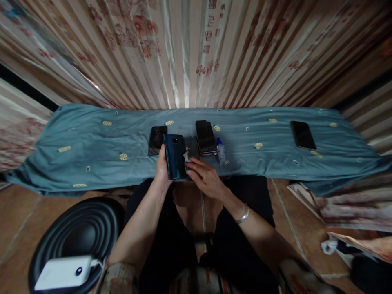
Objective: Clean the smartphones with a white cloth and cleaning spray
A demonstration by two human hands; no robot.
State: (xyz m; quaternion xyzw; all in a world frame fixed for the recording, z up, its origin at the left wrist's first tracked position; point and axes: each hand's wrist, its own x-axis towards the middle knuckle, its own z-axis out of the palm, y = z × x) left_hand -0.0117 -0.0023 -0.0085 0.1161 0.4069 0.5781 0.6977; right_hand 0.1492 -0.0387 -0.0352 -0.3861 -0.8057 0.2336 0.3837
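My left hand [161,168] holds a teal-backed phone [175,155] upright by its left edge, camera side facing me. My right hand [204,178] presses a small white wipe [186,158] against the phone's right side with its fingertips; a silver bangle [242,215] sits on that wrist. Both hands hover at the near edge of a blue-grey cloth [92,147] spread over a low surface. Just behind the held phone lie a black phone [157,139], a dark phone [192,146] and a stack of two phones [206,137].
A small clear spray bottle [221,152] with a blue cap lies right of the stack. Another black phone [303,134] rests far right on the cloth. A black round stool [76,237] with a white power bank [63,272] stands at lower left. Patterned curtains [196,49] hang behind.
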